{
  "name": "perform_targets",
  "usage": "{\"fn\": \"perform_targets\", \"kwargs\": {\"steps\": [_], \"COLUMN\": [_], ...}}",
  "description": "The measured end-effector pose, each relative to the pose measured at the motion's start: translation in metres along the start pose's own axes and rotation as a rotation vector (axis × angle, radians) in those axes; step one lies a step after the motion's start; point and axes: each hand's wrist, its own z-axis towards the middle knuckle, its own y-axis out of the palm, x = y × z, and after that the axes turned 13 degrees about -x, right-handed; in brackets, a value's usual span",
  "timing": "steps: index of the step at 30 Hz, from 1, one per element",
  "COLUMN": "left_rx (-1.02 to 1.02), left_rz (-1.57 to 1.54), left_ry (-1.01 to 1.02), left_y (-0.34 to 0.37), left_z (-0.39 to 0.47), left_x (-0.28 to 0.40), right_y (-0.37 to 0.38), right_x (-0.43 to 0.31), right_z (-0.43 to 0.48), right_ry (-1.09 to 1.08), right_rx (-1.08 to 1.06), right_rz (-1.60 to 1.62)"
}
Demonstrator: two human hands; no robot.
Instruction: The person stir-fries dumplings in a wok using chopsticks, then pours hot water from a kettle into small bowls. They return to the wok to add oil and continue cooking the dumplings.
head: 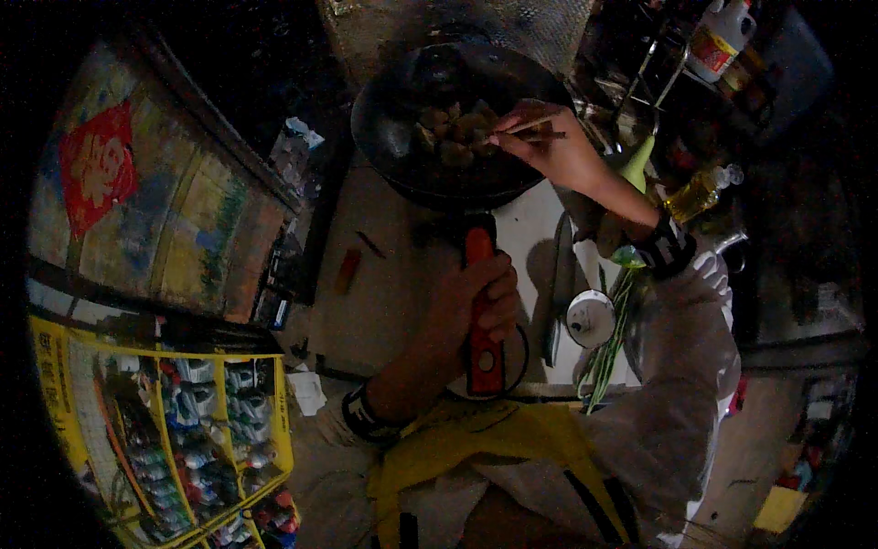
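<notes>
A dark wok (405, 175) is before me, tilted slightly in view, with several brown pieces of food (456, 152) gathered in its middle. Dim light hides what the food is. My left hand (490, 295) is wrapped around the long red-and-black handle (485, 377) on the wok's near side. A pair of chopsticks (542, 123) is pinched in my right hand (545, 141), over the wok's right part. Their tips are close to the food; contact cannot be made out.
Right of the handle lie a dark knife (557, 309), a white cup (590, 320) and long green stalks (610, 343). Farther right are an oil bottle (696, 195), a pale green gourd-like thing (640, 165) and a white jug (717, 41). A yellow-framed drinks cabinet (226, 412) is at left.
</notes>
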Motion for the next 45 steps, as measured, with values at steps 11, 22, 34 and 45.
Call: {"fn": "perform_targets", "kwargs": {"steps": [11,22,34,45], "left_rx": [0.026,0.033,0.05,0.019], "left_rz": [0.023,-0.019,-0.056,-0.025], "left_ry": [-0.004,-0.007,-0.004,0.005], "left_y": [0.004,0.006,-0.005,0.003], "left_z": [-0.003,-0.007,-0.001,-0.005], "left_x": [0.005,0.004,-0.007,0.001], "right_y": [-0.005,0.0,-0.005,0.003], "right_x": [-0.033,-0.022,-0.005,0.003], "right_z": [-0.012,-0.006,-0.004,0.0], "right_ry": [-0.117,-0.148,0.068,0.037], "right_rx": [-0.031,-0.16,0.137,0.109], "right_rz": [-0.074,-0.141,0.156,0.27]}}
